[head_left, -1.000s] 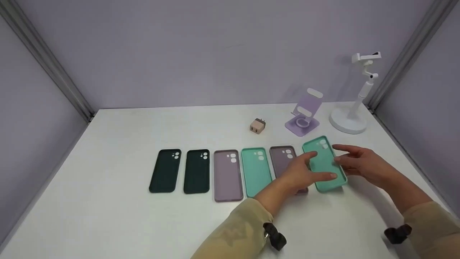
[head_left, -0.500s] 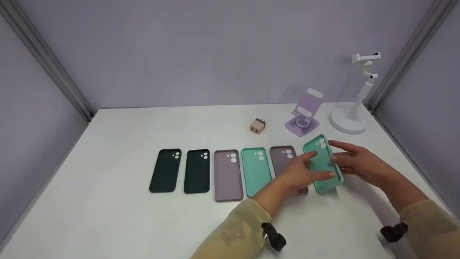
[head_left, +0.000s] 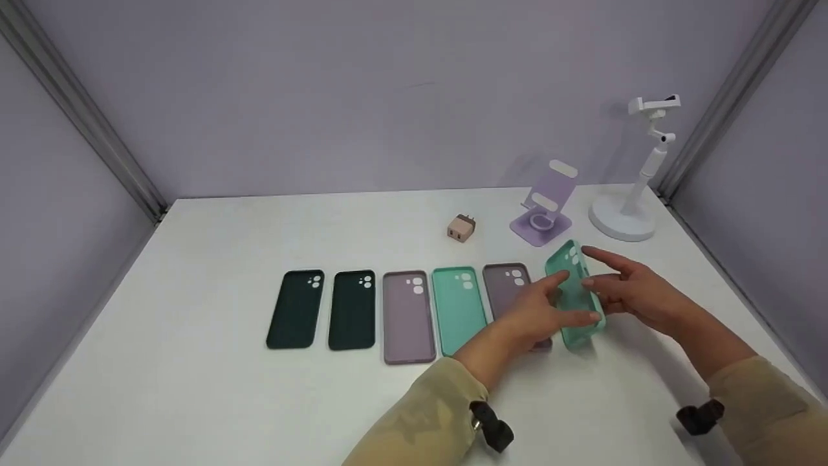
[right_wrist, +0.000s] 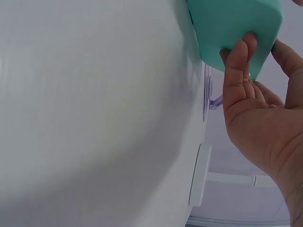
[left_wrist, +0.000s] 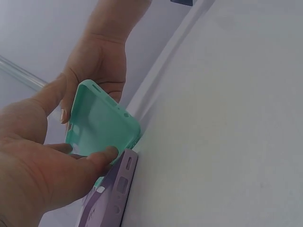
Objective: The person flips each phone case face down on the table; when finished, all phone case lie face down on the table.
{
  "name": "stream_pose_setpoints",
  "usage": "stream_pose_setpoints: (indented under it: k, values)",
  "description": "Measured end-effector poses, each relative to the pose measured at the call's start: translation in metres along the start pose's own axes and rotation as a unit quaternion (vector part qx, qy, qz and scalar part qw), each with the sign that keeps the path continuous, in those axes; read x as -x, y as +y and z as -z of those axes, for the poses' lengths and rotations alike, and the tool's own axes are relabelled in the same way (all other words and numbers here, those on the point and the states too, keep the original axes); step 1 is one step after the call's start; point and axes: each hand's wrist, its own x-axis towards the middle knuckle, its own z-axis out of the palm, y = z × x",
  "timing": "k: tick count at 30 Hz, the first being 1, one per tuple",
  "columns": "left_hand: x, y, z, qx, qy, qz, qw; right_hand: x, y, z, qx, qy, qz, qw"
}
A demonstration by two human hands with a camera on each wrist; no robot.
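Observation:
A teal phone case (head_left: 572, 294), tilted up on one side with its inner side toward the left, stands at the right end of a row of cases. My right hand (head_left: 637, 288) holds its right edge, thumb at the rim and curled fingers against the back (right_wrist: 236, 23). My left hand (head_left: 537, 314) reaches over its inner side, with thumb and index finger spread; the thumb lies near the case's lower end (left_wrist: 106, 123). Under the left hand a dusky purple case (head_left: 501, 278) lies partly hidden.
Leftward in the row lie another teal case (head_left: 459, 307), a mauve case (head_left: 409, 320) and two dark green cases (head_left: 352, 310). Behind them are a pink charger plug (head_left: 461, 228), a purple phone stand (head_left: 542, 223) and a white stand (head_left: 622, 219). Walls enclose the table's back and sides.
The held teal case has tilted steadily, its right edge rising and moving left. My right hand has moved left with it, while the left hand stays almost in place.

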Motion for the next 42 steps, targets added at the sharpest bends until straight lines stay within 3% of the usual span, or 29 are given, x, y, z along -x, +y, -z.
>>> stream_pose_setpoints:
  k: [8,16,25,32,36,42]
  values:
    - [-0.002,-0.002,-0.001,-0.031,0.008,-0.001,0.9995,-0.002,0.002,-0.005,0.012,0.005,-0.004,0.9999]
    - [-0.003,-0.002,0.001,-0.01,-0.018,-0.022,0.9996,-0.001,0.005,-0.007,-0.003,-0.015,-0.002,0.9999]
    - [-0.004,-0.001,0.006,0.052,-0.06,-0.024,0.9966,0.003,0.007,0.001,-0.049,-0.068,0.004,0.9965]
    - [-0.006,-0.002,0.011,0.088,-0.067,-0.022,0.9936,0.003,0.006,0.003,-0.033,-0.081,0.02,0.996]
    - [-0.007,-0.004,0.01,0.139,-0.067,-0.004,0.9881,0.002,0.004,-0.001,-0.002,-0.067,0.006,0.9977]
    - [-0.009,-0.006,0.006,0.22,-0.072,0.012,0.9727,0.002,0.0,-0.003,0.032,-0.054,-0.003,0.998]
